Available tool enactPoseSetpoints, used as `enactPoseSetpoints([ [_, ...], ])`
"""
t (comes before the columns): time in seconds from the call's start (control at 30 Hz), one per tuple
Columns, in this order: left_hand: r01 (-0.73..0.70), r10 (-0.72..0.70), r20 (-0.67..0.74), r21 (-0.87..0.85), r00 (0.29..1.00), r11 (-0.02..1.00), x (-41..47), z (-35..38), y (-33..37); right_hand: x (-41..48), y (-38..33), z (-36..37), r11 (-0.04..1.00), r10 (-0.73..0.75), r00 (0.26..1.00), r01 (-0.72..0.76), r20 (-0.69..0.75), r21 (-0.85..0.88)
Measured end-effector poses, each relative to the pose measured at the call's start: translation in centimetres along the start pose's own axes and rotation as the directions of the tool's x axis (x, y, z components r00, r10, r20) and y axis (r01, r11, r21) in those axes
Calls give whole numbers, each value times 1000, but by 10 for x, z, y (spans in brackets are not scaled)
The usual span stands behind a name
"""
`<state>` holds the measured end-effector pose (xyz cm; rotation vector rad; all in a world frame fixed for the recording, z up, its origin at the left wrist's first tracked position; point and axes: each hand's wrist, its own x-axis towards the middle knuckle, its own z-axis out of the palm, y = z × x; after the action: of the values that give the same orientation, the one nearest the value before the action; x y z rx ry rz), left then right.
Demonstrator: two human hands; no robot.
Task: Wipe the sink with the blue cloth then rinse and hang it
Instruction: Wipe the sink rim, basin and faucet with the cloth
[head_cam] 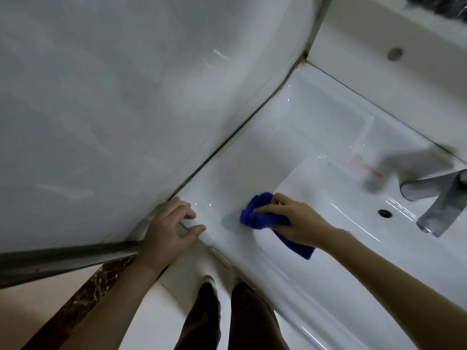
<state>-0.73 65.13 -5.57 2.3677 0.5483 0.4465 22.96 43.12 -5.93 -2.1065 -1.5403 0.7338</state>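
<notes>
- The white ceramic sink point(252, 160) runs along the glossy white wall point(101, 97), which stands at its left.
- The crumpled blue cloth point(255, 213) lies on the sink's flat left ledge, beside the basin, under the right hand point(298, 223) that grips it.
- The left hand point(169, 228) rests on the sink's near left corner, left of the cloth and apart from it.
- The grey metal faucet point(439, 205) stands far right, spout over the basin.
- A small round hole point(384, 212) sits in the basin, just left of the spout.
- The dark trouser legs point(227, 311) stand before the sink.
</notes>
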Motion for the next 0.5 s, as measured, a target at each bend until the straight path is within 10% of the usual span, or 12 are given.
enactPoseSetpoints([
  [0.13, -14, 14, -15, -9, 1000, 1000, -1, 4, -6, 45, 27, -52, 928, 347, 830, -236, -437, 288],
  [0.3, -6, 6, -22, 3, 1000, 1000, -1, 6, -7, 119, 65, -73, 811, 566, 643, -547, -515, 209],
  [0.5, 12, -12, -14, 7, 1000, 1000, -3, 5, -5, 129, 18, -19, 885, 464, 801, -436, -379, 162],
])
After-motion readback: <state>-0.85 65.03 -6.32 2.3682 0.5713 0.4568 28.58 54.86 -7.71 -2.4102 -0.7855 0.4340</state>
